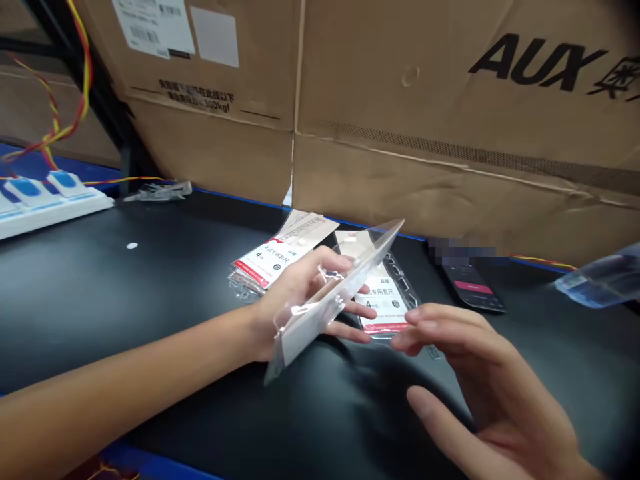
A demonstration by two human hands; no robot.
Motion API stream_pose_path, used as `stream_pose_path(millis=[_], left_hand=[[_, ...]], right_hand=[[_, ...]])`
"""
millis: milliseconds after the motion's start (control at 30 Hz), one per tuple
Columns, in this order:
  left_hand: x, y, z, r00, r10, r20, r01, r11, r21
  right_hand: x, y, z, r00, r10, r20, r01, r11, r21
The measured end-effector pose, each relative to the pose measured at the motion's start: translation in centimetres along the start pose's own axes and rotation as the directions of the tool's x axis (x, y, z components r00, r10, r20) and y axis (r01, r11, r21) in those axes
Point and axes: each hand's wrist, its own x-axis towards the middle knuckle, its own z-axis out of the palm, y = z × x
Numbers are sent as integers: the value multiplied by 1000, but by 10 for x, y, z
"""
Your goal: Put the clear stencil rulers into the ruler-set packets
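My left hand (295,287) grips a clear plastic sleeve (340,293) with a pale card inside, tilted on edge above the black table. Its thumb lies on the near side and the fingers reach behind it. My right hand (480,367) hovers to the right, thumb and fingers apart, holding nothing. Behind the held sleeve lies a ruler set packet (383,303) with a white and red label, partly covered by my left fingers. A stack of similar ruler set packets (273,257) rests farther left.
A phone (467,283) lies at the back right, near a clear bluish plastic item (600,280). Large cardboard boxes (375,133) stand along the table's back edge. At the left are a white power strip (55,207), clear plastic scraps (163,191) and a small white disc (132,245).
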Motion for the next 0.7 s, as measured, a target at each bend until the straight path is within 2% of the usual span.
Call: stream_pose_path(millis=[133,233,300,400,467,567,700], left_hand=[[-2,-7,3,986,141,-91,-109,952,287],[-1,-12,4,972,222,-74,-167,878,448],[-1,-12,4,973,218,-69,-165,878,449],[-1,-10,5,986,151,-75,-112,918,381],[0,-10,5,995,97,-27,-83,943,322],[0,-15,7,997,22,72,-42,955,292],[0,-20,7,997,-33,74,7,946,324]], right_hand=[[3,4,-3,991,105,81,-112,991,79],[8,10,-3,969,217,115,-232,962,145],[11,14,-2,954,279,114,-295,942,162],[15,18,-1,929,352,117,-367,916,164],[15,17,0,916,377,136,-398,897,191],[14,15,2,911,376,168,-408,877,252],[11,13,5,927,338,164,-374,868,326]])
